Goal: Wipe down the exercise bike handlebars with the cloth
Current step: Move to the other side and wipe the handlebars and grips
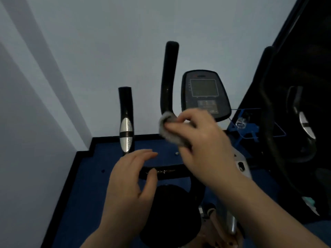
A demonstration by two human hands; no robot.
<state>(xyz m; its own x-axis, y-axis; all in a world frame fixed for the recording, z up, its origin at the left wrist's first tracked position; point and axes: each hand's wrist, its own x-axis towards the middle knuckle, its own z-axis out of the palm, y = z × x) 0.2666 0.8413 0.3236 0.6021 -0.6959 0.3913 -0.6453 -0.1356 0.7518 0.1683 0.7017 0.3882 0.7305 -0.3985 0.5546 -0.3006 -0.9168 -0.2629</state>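
The exercise bike has a tall black handlebar [169, 76] curving up at centre and a shorter black grip with silver sensor plates [126, 122] to its left. My right hand [200, 140] grips a grey cloth [167, 128] wrapped round the lower bend of the tall handlebar. My left hand [132, 178] hovers with relaxed, spread fingers just above the black crossbar [166, 171], holding nothing. The bike's console [204, 92] stands behind my right hand. The matching right-side bars [268, 104] are dark and hard to make out.
A pale wall stands close on the left and behind the bike. Blue floor with a black skirting edge [84, 154] lies below. A blue wire rack [249, 129] sits to the right of the console. The black seat [170, 212] is under my arms.
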